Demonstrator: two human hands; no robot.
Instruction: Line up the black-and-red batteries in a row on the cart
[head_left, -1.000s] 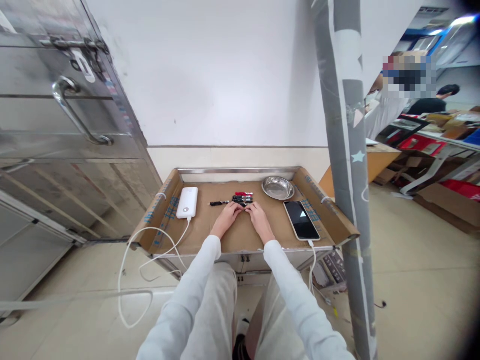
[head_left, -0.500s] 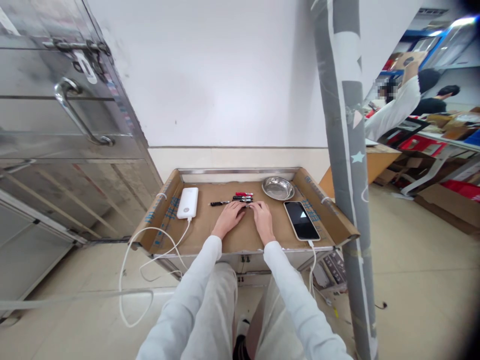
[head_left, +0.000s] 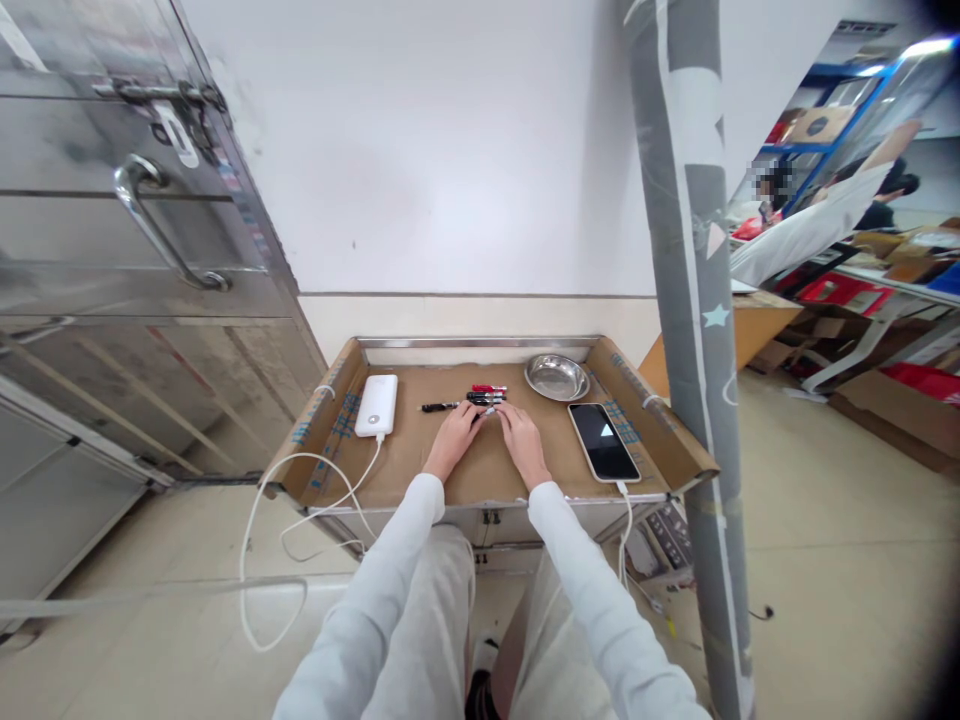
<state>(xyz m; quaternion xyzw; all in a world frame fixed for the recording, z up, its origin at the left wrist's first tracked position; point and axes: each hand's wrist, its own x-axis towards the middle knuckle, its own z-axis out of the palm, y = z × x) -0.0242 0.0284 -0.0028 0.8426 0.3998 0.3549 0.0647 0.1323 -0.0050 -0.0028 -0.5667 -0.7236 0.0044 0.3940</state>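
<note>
My left hand point(head_left: 452, 440) and my right hand point(head_left: 523, 440) meet low over the cardboard-lined tabletop point(head_left: 420, 470). Between their closed fingertips is a small pen point(head_left: 489, 411), dark with a pale end; the fingers hide part of it. Just beyond the fingers lie a red pen point(head_left: 489, 388) and black pens point(head_left: 487, 398), side by side. Another black pen point(head_left: 439, 407) rests to the left of my left fingers.
A white power bank point(head_left: 376, 405) with a white cable lies at left. To the right are a round metal dish point(head_left: 556, 377) and a phone point(head_left: 604, 442) on a cable. A grey wrapped pole point(head_left: 694, 300) stands at right; beyond it a person's white sleeve point(head_left: 817, 230) shows.
My fingers have shifted slightly around the pen, and its pale end shows more between them. In the background, the other person's raised arm has swung to the right.
</note>
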